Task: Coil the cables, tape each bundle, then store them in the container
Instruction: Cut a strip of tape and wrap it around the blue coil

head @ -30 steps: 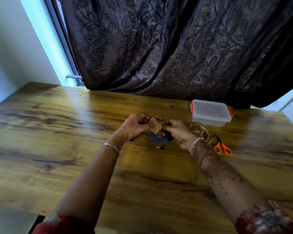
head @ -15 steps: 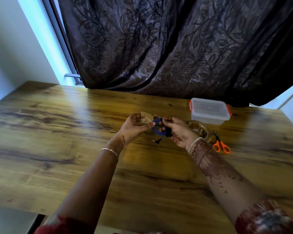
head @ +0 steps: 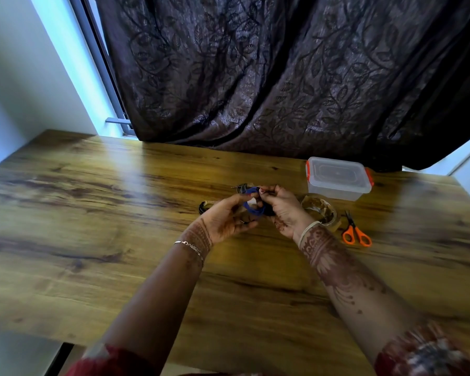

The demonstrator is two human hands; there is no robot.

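A small coil of blue cable [head: 253,208] hangs just above the wooden table [head: 92,218] between my two hands. My left hand [head: 228,217] grips its lower left side with curled fingers. My right hand [head: 281,208] pinches the top of the coil with thumb and fingertips. The brown tape strip is hidden behind my fingers. A dark coiled cable [head: 203,207] lies on the table left of my left hand. Another bundle with a metal plug [head: 240,188] lies just beyond the hands. The clear container [head: 337,178] with orange clips stands closed at the back right.
A roll of clear brownish tape [head: 320,210] lies right of my right hand. Orange-handled scissors [head: 355,234] lie beside it. A dark patterned curtain [head: 282,77] hangs behind the table's far edge. The near table edge drops off at the lower left.
The brown tape strip my left hand held up has gone out of sight around the blue coil. Both hands have closed in on the coil.
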